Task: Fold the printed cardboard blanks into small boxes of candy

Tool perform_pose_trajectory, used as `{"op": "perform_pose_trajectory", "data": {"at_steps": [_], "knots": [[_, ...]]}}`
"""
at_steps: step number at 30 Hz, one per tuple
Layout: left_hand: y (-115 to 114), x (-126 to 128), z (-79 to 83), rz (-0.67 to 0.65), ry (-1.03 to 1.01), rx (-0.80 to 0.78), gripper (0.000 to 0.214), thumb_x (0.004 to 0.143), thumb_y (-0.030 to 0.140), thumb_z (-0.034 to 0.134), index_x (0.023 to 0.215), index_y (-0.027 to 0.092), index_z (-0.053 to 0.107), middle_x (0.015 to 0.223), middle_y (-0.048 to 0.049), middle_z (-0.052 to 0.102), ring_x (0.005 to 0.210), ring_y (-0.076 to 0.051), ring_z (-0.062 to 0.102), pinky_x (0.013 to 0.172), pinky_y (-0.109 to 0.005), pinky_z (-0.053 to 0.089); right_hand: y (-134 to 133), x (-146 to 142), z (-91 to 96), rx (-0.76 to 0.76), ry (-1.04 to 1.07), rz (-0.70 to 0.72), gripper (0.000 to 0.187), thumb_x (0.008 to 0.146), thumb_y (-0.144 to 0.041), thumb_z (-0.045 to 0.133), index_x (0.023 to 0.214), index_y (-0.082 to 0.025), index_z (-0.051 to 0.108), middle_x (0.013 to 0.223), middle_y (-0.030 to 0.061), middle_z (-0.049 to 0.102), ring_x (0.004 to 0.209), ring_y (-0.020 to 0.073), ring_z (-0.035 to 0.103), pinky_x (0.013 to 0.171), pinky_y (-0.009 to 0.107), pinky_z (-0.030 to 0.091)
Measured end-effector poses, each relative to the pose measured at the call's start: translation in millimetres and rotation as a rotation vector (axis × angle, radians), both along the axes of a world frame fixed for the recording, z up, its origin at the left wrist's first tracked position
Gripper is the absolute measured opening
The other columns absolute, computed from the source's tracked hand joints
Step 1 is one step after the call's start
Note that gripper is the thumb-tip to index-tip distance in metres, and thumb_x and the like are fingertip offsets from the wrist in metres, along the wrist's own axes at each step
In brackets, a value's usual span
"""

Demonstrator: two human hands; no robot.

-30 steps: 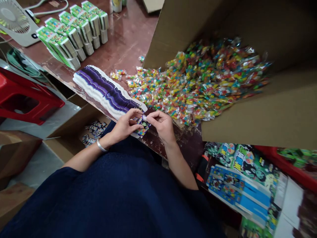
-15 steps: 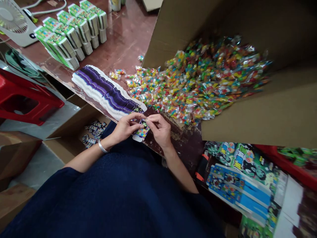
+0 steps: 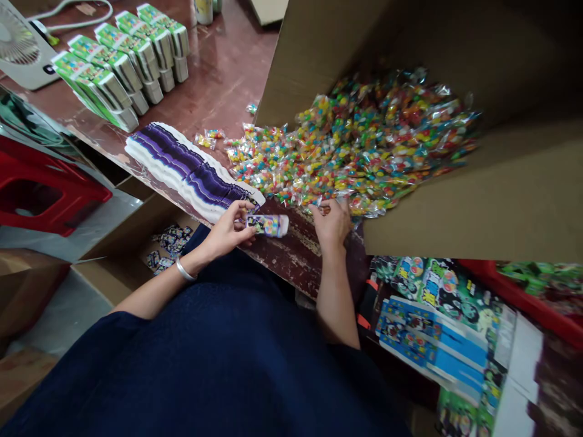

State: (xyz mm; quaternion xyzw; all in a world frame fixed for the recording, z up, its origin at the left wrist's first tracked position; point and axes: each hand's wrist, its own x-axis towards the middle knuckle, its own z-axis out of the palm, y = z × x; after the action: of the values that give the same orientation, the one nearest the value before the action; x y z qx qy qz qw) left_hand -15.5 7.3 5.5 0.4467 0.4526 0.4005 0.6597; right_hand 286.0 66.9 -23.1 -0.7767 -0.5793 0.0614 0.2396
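Observation:
A small printed candy box (image 3: 269,225) is pinched between the thumb and fingers of my left hand (image 3: 231,229); its pale end flap points right. My right hand (image 3: 333,226) is at the near edge of a heap of clear candy packets (image 3: 314,161), fingers bent down among them. Whether a packet is between those fingers I cannot make out. Just beyond my left hand, a long row of flattened purple-and-white boxes (image 3: 182,167) lies fanned along the table edge.
The packets spill from a big cardboard carton (image 3: 419,224). Bundled green boxes (image 3: 113,79) and a white fan (image 3: 27,45) stand far left. Below the edge, an open carton (image 3: 109,276) holds several small filled-looking boxes (image 3: 170,240). Printed sheets (image 3: 437,334) lie at right.
My right hand has left the candy box and moved right to the packets. The box, held by my left hand alone, has turned so its open-looking end points right.

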Motion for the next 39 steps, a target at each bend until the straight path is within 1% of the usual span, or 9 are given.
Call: {"op": "perform_pose_trajectory", "data": {"at_steps": [3, 6, 9, 12, 19, 27, 30, 34, 39], "knots": [[1.1, -2.2, 0.6, -0.088, -0.005, -0.003, 0.062, 0.081, 0.031, 0.078, 0.136, 0.026, 0.051, 0.118, -0.0079, 0.064, 0.080, -0.018, 0.070, 0.070, -0.035, 0.060, 1.7, -3.1, -7.8, 0.097, 0.087, 0.048, 0.017, 0.084, -0.037, 0.072, 0.081, -0.021, 0.072, 0.092, 0.0084, 0.068, 0.084, 0.0238, 0.062, 0.086, 0.038, 0.052], [4.3, -7.7, -2.6, -0.126, 0.120, 0.141, 0.043, 0.083, 0.030, 0.075, 0.124, 0.021, 0.062, 0.112, -0.0069, 0.068, 0.094, -0.020, 0.066, 0.082, -0.036, 0.057, 1.8, 1.2, -8.6, 0.220, 0.218, 0.052, 0.023, 0.088, -0.041, 0.066, 0.081, -0.020, 0.071, 0.086, 0.0051, 0.068, 0.072, 0.0185, 0.058, 0.075, 0.033, 0.051], [6.1, -9.4, -9.8, -0.129, 0.190, 0.193, 0.029, 0.086, 0.031, 0.073, 0.111, 0.020, 0.064, 0.094, -0.0027, 0.067, 0.081, -0.017, 0.060, 0.074, -0.031, 0.051, 0.6, 6.2, -0.3, 0.295, 0.315, 0.056, 0.028, 0.089, -0.045, 0.065, 0.083, -0.019, 0.071, 0.082, 0.0021, 0.067, 0.062, 0.0139, 0.052, 0.063, 0.027, 0.045], [6.2, -5.9, -14.3, -0.121, 0.179, 0.167, 0.036, 0.084, 0.029, 0.075, 0.115, 0.020, 0.060, 0.090, -0.0012, 0.065, 0.070, -0.013, 0.056, 0.064, -0.027, 0.047, 0.3, 8.2, 12.1, 0.311, 0.303, 0.101, 0.024, 0.087, -0.041, 0.066, 0.081, -0.019, 0.072, 0.086, 0.0022, 0.069, 0.059, 0.0113, 0.050, 0.057, 0.025, 0.040], [6.9, -0.8, -8.3, -0.100, 0.247, 0.212, 0.023, 0.092, 0.034, 0.070, 0.104, 0.018, 0.060, 0.088, -0.0024, 0.067, 0.072, -0.014, 0.059, 0.065, -0.027, 0.048, -2.0, -1.4, 38.7, 0.368, 0.448, 0.179, 0.019, 0.086, -0.039, 0.067, 0.080, -0.021, 0.068, 0.080, 0.0026, 0.068, 0.073, 0.0177, 0.063, 0.065, 0.030, 0.050], [5.1, 3.8, -1.9, -0.142, 0.226, 0.228, 0.027, 0.093, 0.038, 0.072, 0.107, 0.016, 0.063, 0.094, -0.0060, 0.075, 0.076, -0.016, 0.067, 0.073, -0.031, 0.053, -30.3, -58.8, 80.9, 0.287, 0.593, 0.453, 0.012, 0.093, -0.033, 0.069, 0.085, -0.025, 0.072, 0.085, 0.0009, 0.073, 0.070, 0.0164, 0.062, 0.066, 0.032, 0.052], [3.7, 4.5, 2.7, -0.151, 0.193, 0.223, 0.028, 0.093, 0.038, 0.074, 0.108, 0.016, 0.064, 0.095, -0.0069, 0.076, 0.080, -0.017, 0.070, 0.077, -0.033, 0.056, -30.9, -67.4, 84.5, 0.245, 0.473, 0.524, 0.011, 0.094, -0.029, 0.069, 0.084, -0.027, 0.073, 0.086, 0.0009, 0.073, 0.076, 0.0189, 0.063, 0.075, 0.036, 0.056], [1.4, 5.7, 8.3, -0.090, 0.085, 0.213, 0.027, 0.089, 0.034, 0.077, 0.108, 0.018, 0.064, 0.100, -0.0074, 0.077, 0.088, -0.018, 0.072, 0.084, -0.034, 0.059, -27.9, -71.8, 85.8, 0.192, 0.422, 0.717, 0.010, 0.093, -0.029, 0.072, 0.084, -0.029, 0.076, 0.108, 0.0037, 0.077, 0.110, 0.0273, 0.068, 0.101, 0.050, 0.055], [-1.5, 7.7, 14.0, 0.043, -0.029, 0.221, 0.059, 0.084, 0.029, 0.083, 0.136, 0.025, 0.055, 0.097, -0.0018, 0.069, 0.079, -0.014, 0.068, 0.076, -0.029, 0.060, -39.3, -81.5, 71.1, 0.134, 0.718, 0.655, 0.020, 0.095, -0.041, 0.073, 0.114, -0.034, 0.077, 0.128, 0.0042, 0.073, 0.117, 0.0258, 0.071, 0.100, 0.046, 0.061]]}}
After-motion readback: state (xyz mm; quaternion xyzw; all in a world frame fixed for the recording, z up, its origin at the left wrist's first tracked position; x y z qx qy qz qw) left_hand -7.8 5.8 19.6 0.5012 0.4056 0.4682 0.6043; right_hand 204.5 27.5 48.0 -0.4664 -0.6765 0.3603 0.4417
